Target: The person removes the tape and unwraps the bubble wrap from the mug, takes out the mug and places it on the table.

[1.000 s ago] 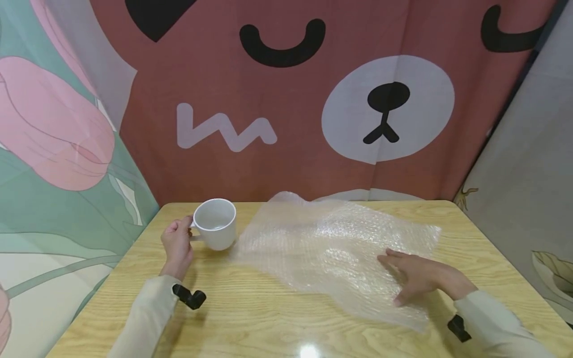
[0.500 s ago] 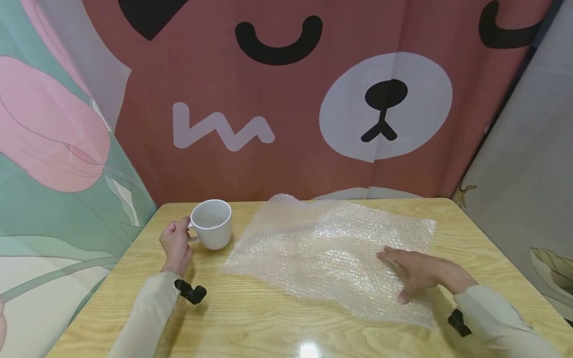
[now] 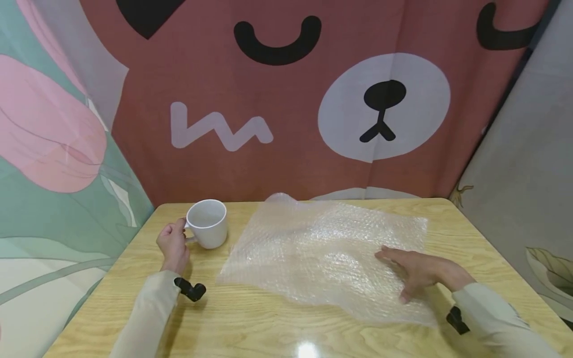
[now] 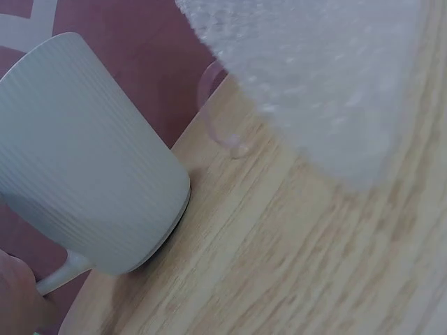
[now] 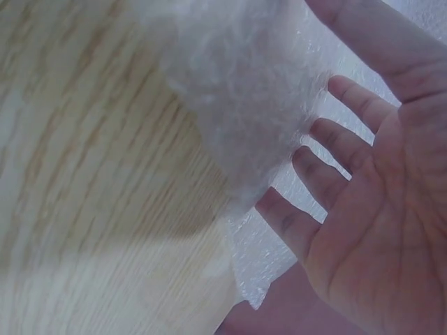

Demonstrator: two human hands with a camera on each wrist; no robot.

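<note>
A white mug (image 3: 208, 232) stands upright at the table's back left, its fine vertical ribs showing in the left wrist view. My left hand (image 3: 173, 246) grips its handle (image 4: 64, 272) from the left. Across the middle and right lies a crinkled clear sheet of bubble wrap (image 3: 304, 253). My right hand (image 3: 416, 271) is over its right part with fingers spread, nothing gripped; in the right wrist view the fingertips (image 5: 300, 153) meet the wrap. Beside the wrap's left edge, a thin pinkish curled strip (image 4: 204, 98) shows in the left wrist view.
The wooden table (image 3: 250, 323) has rounded back corners. A brown curtain with a bear face (image 3: 286, 109) hangs right behind it, and patterned cloths (image 3: 58, 129) flank both sides. A small black device (image 3: 190, 289) sits at each wrist.
The bubble wrap's left corner has come down and toward me, so the sheet spreads flatter. Both hands keep their places; the head view has shifted slightly.
</note>
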